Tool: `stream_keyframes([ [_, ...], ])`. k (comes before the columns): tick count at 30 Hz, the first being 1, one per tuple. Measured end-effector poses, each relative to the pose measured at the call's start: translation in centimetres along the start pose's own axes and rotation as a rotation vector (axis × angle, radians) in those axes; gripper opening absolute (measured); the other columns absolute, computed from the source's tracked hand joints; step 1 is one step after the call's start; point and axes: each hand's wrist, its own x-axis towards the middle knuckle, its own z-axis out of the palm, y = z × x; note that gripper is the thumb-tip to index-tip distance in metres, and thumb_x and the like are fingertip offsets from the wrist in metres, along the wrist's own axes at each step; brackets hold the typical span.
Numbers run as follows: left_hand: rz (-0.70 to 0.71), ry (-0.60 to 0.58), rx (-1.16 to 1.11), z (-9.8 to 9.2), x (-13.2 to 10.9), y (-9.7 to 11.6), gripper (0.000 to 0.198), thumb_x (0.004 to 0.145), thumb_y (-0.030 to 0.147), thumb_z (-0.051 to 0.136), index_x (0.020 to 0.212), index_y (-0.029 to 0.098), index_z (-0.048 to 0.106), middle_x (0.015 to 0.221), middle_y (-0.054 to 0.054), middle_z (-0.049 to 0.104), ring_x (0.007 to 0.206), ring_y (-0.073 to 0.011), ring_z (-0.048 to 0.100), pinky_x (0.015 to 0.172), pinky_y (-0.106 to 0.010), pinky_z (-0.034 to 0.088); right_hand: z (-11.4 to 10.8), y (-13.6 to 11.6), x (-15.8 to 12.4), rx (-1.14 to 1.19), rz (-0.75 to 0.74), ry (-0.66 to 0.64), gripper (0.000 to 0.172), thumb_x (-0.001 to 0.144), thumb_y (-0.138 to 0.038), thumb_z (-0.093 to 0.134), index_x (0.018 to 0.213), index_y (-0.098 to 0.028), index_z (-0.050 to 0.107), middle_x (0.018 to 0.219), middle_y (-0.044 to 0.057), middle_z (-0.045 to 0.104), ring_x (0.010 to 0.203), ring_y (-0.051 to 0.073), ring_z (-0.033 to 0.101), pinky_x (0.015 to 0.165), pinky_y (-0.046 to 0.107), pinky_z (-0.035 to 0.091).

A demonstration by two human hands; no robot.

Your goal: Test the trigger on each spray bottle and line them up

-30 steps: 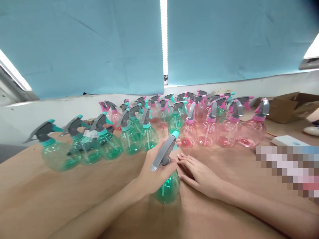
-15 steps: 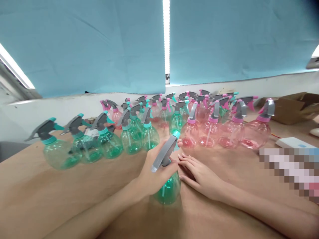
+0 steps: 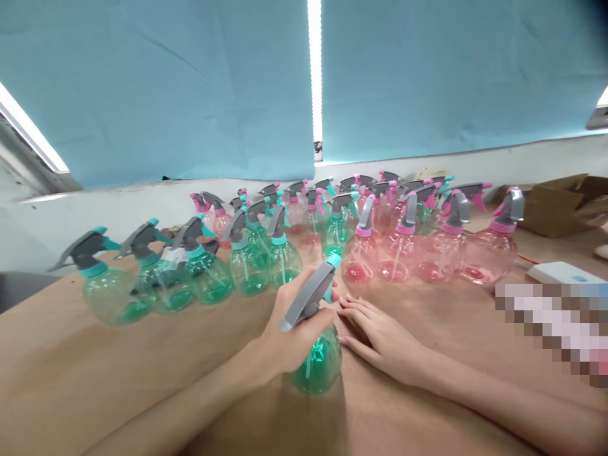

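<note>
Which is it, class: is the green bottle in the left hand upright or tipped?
Upright. The bottle has its base down and its grey spray head on top, gripped by the left hand.

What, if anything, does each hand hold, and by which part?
The left hand holds a green spray bottle by its neck, under the gray spray head. The right hand lies on the table, apparently holding nothing.

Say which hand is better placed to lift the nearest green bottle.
Probably the left hand: it wraps around the bottle near its neck, while the right hand lies beside it, holding nothing.
</note>
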Motion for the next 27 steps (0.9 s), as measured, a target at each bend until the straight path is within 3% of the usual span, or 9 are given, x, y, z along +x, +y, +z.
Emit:
stream_keyframes([
  [3, -0.012, 0.003, 0.018, 0.02, 0.01, -0.05, 0.013, 0.076, 0.015, 0.054, 0.087, 0.020, 0.055, 0.075, 0.002, 0.056, 0.056, -0.0099, 0.044, 0.054, -0.024, 0.036, -0.06, -0.03, 0.01, -0.004, -0.003, 0.005, 0.040, 0.095, -0.041, 0.051, 0.126, -0.017, 0.055, 0.132, 0.015, 0.060, 0.130, 0.030, 0.049, 0.110, 0.051, 0.038],
  [11, -0.001, -0.019, 0.056, -0.21, 0.47, 0.36, 0.027, 0.072, 0.017, 0.055, 0.099, 0.022, 0.057, 0.076, 0.002, 0.060, 0.071, -0.0160, 0.059, 0.066, -0.029, 0.047, -0.31, -0.02, 0.02, 0.007, -0.007, 0.016, 0.037, 0.094, -0.042, 0.053, 0.122, -0.018, 0.057, 0.129, 0.015, 0.062, 0.128, 0.031, 0.051, 0.106, 0.051, 0.043],
  [19, -0.022, 0.004, 0.056, -0.04, 0.10, 0.31, 0.025, 0.073, 0.017, 0.053, 0.097, 0.022, 0.055, 0.059, 0.006, 0.049, 0.067, -0.0168, 0.057, 0.058, -0.028, 0.042, -0.13, -0.12, -0.04, -0.015, 0.008, 0.005, 0.039, 0.095, -0.041, 0.052, 0.124, -0.016, 0.056, 0.132, 0.015, 0.060, 0.130, 0.030, 0.049, 0.109, 0.051, 0.040],
  [27, 0.029, 0.008, 0.056, -0.11, 0.19, -0.02, 0.036, 0.072, 0.015, 0.054, 0.107, 0.022, 0.059, 0.060, 0.005, 0.047, 0.069, -0.0174, 0.056, 0.059, -0.028, 0.043, -0.07, -0.16, -0.09, -0.049, 0.010, 0.002, 0.038, 0.096, -0.042, 0.049, 0.122, -0.015, 0.057, 0.135, 0.016, 0.059, 0.132, 0.031, 0.047, 0.110, 0.052, 0.039],
])
